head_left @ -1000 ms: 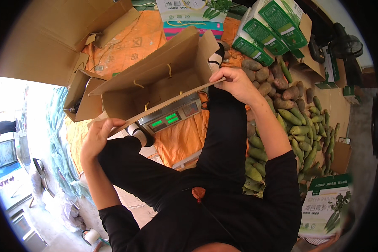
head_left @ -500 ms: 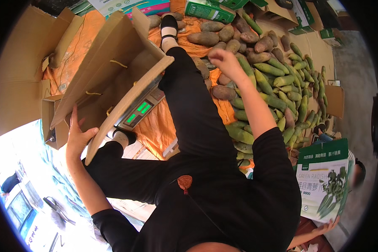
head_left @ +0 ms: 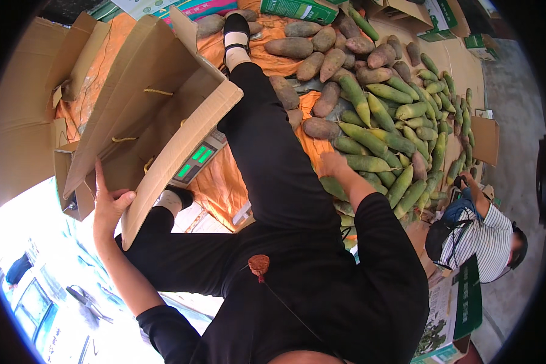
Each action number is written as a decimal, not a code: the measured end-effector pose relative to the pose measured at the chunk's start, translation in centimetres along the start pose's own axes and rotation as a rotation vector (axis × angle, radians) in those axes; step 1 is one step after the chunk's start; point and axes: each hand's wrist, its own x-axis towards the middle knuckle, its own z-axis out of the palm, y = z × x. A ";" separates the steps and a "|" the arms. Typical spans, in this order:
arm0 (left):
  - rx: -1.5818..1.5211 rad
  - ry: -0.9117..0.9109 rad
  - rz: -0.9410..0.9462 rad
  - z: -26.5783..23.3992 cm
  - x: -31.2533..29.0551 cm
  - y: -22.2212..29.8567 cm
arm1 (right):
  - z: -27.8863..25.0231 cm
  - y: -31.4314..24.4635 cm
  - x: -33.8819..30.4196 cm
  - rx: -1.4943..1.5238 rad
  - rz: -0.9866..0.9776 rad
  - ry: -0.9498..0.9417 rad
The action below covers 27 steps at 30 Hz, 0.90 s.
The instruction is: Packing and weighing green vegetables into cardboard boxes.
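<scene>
An open cardboard box (head_left: 182,94) with yellow rope loops stands tilted on a scale with lit green displays (head_left: 195,162). At its near corner my left hand (head_left: 108,209) touches the flaps, index finger stretched out and thumb apart on the right flap. My right hand (head_left: 333,170) is low at the left edge of a heap of green radishes (head_left: 397,142); its fingers are hidden, so I cannot see whether anything is in them. Just beyond it lie several reddish-brown tubers (head_left: 321,128).
My leg in black trousers (head_left: 267,145) stretches between box and heap. A large cardboard box (head_left: 21,115) stands at left. Green-and-white cartons (head_left: 300,9) line the back. A person in a striped shirt (head_left: 485,236) is at right, beside another green-and-white carton (head_left: 461,303).
My right hand has come down and nearer to me, from above the tubers to the heap's near left edge. The carton at right has lowered, uncovering the striped-shirt person. My left hand stays at the box.
</scene>
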 end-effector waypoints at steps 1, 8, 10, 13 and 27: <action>-0.004 0.001 0.000 0.0 0.1 0.2 | 1.0 0.3 -0.9 -0.035 0.016 -0.074; -0.052 -0.002 -0.021 0.6 0.4 1.4 | 9.4 2.2 -1.5 -0.165 0.103 0.051; -0.077 -0.032 -0.061 0.6 0.3 1.6 | 8.7 1.9 -1.3 -0.160 0.101 0.063; -0.068 -0.035 -0.079 0.4 0.0 1.4 | 5.7 2.2 -1.4 -0.008 0.109 0.067; 0.046 -0.037 -0.092 -0.4 0.0 2.3 | -30.7 -8.0 -19.9 0.985 -1.007 1.022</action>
